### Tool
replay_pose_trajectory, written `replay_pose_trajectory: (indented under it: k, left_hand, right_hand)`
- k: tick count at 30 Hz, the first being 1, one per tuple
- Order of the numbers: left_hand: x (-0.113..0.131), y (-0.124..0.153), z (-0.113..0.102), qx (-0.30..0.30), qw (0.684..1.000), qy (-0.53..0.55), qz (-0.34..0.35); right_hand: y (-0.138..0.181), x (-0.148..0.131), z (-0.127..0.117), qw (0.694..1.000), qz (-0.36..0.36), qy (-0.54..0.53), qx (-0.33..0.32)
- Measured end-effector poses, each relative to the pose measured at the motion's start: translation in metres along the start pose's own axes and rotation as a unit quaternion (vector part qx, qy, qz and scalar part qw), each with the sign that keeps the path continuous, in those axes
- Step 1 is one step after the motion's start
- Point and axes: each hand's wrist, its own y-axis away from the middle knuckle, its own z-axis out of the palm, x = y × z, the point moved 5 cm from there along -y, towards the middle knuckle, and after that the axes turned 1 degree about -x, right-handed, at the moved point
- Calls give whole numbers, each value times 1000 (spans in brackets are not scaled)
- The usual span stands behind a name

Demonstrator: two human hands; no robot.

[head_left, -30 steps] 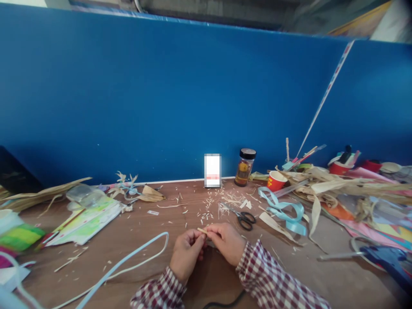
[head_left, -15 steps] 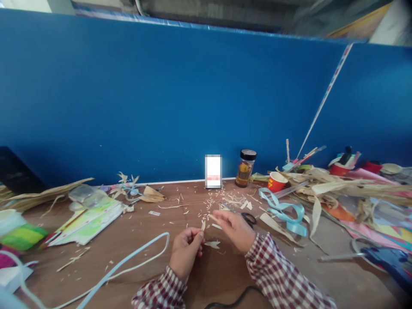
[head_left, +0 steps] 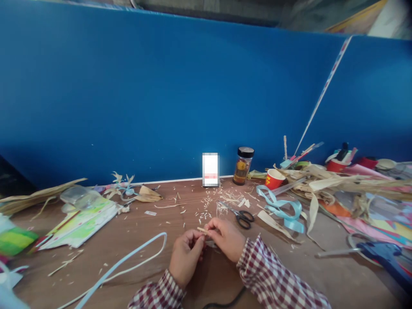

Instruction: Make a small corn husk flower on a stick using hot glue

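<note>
My left hand (head_left: 186, 257) and my right hand (head_left: 227, 240) meet low in the middle, just above the brown table. Pinched between the right thumb and fingers is a thin pale strip of corn husk (head_left: 202, 230), its end pointing left over the left fingertips. The left thumb and forefinger are closed on a small piece of husk, now mostly covered by the fingers. Beyond the right hand lie black-handled scissors (head_left: 243, 218). Short cut husk bits (head_left: 206, 206) are scattered in front of both hands.
A dark-lidded jar (head_left: 243, 166) and red paper cup (head_left: 274, 179) stand near the blue partition (head_left: 161, 94). Light blue ribbon (head_left: 283, 208), dried husks (head_left: 341, 182) and a blue glue gun (head_left: 380, 253) lie right. A pale cord (head_left: 128, 253) and painted sheet (head_left: 86, 225) lie left.
My right hand has moved left and down, bringing the strip against the left fingertips. The scissors are now less covered by it. The view has shifted slightly.
</note>
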Motion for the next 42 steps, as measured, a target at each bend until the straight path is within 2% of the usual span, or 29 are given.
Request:
replay_pose_trajectory:
  k: [4, 7, 10, 14, 18, 21, 26, 30, 33, 38, 42]
  left_hand:
    - [1, 0, 0, 2, 1000, 16, -4]
    - [4, 1, 0, -2, 1000, 15, 9]
    - [8, 2, -1, 9, 999, -9, 36]
    - [12, 3, -6, 51, 993, -78, 76]
    - [23, 5, -7, 63, 978, -136, 144]
    - [27, 6, -6, 59, 975, -144, 158]
    - [26, 5, -8, 65, 983, -110, 130]
    - [14, 2, -10, 69, 997, -5, 44]
    - [4, 0, -8, 57, 997, 52, -15]
    - [-4, 0, -2, 24, 991, 118, -57]
    - [-5, 1, 1, 30, 978, 182, -93]
  right_hand:
    - [-4, 8, -8, 997, 5, 68, 19]
    - [-8, 17, -29, 987, 47, 126, 87]
    - [-8, 12, -43, 989, 41, 85, 114]
    - [-5, -3, -32, 996, 30, -82, 7]
    - [-3, -4, -19, 968, 49, -238, -59]
    - [-3, 2, -13, 951, 66, -292, -82]
    - [-2, 7, -6, 955, 77, -273, -88]
    - [3, 0, -1, 960, 76, -249, -101]
    - [4, -4, -3, 976, 72, -196, -66]
    - [2, -2, -10, 991, 79, -108, 3]
    - [2, 0, -6, 994, 77, -82, 7]
